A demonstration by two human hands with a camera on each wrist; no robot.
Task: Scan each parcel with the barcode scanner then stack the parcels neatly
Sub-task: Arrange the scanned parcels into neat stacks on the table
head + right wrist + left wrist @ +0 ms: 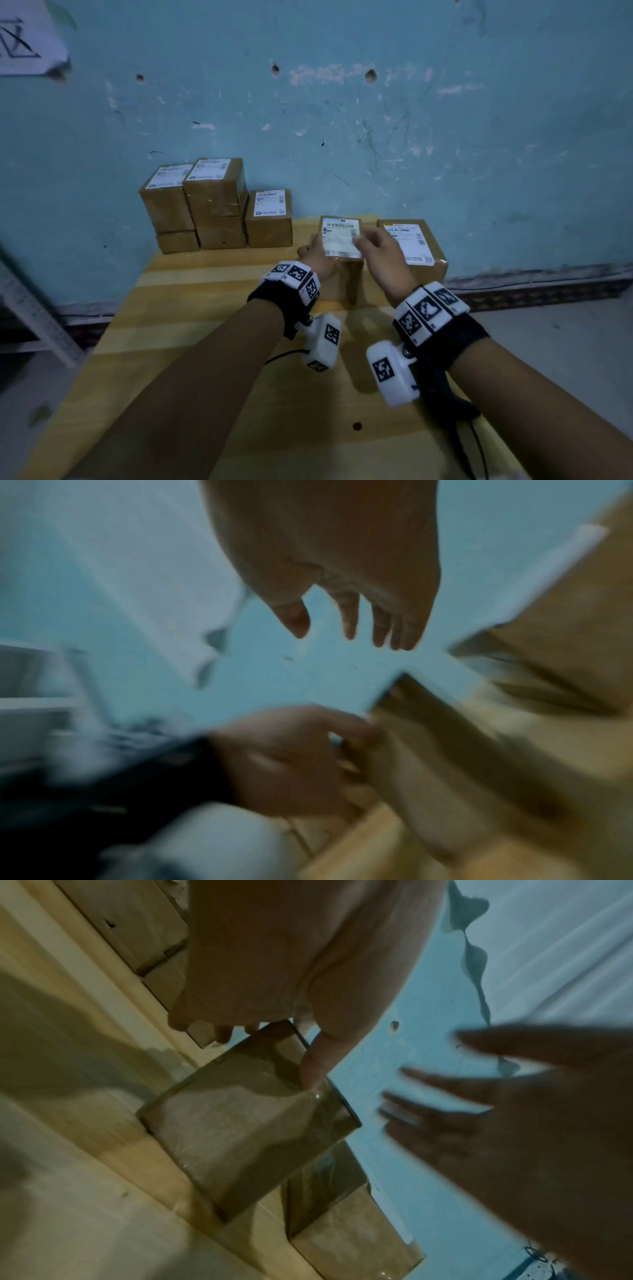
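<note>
A brown parcel (pixel 340 240) with a white label on top stands on the wooden table (pixel 205 342), slightly right of centre. My left hand (pixel 315 257) grips it from the left; in the left wrist view the thumb (pixel 313 1066) presses its near edge while the fingers curl over the far side of the parcel (pixel 246 1137). Spread and holding nothing, my right hand (pixel 370 243) hovers over the label's right edge, its fingers (pixel 349 615) straight. Whether it touches the label is unclear. A black scanner (pixel 445 401) with a cable lies under my right forearm.
Stacked parcels (pixel 212 202) stand against the blue wall at the back left, with a single parcel (pixel 270 219) beside them. A wider labelled parcel (pixel 411 246) sits just right of the held one. A metal rack (pixel 34 315) stands left of the table.
</note>
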